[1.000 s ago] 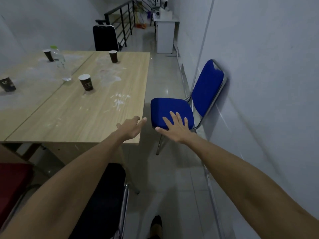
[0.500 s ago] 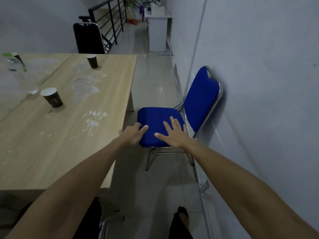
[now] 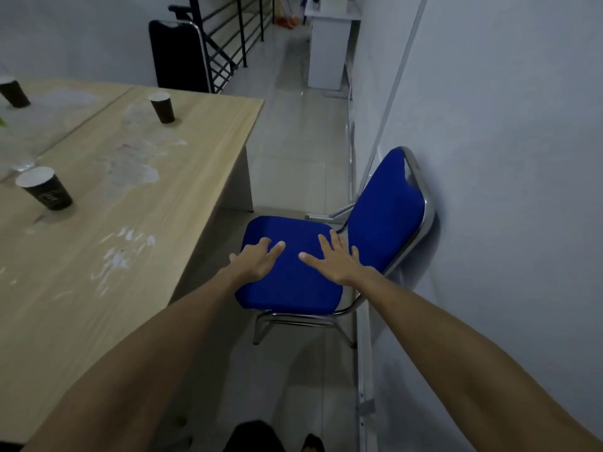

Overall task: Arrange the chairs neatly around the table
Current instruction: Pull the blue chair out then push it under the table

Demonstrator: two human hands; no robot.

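Observation:
A blue padded chair with a chrome frame stands against the right wall, its backrest touching the wall and its seat facing the table. The light wooden table fills the left half of the view. My left hand hovers over the left side of the blue seat, fingers spread and slightly curled. My right hand is over the seat's right side near the backrest, fingers apart. Neither hand grips anything; I cannot tell whether they touch the cushion.
Dark paper cups stand on the table. A black chair sits at the far end by a black stair railing. A white cabinet stands further along the tiled aisle. The right wall is close.
I have stepped closer to the blue chair. Both hands have moved forward from the seat's near edge to over its middle. The black and red chairs near me have dropped out of view.

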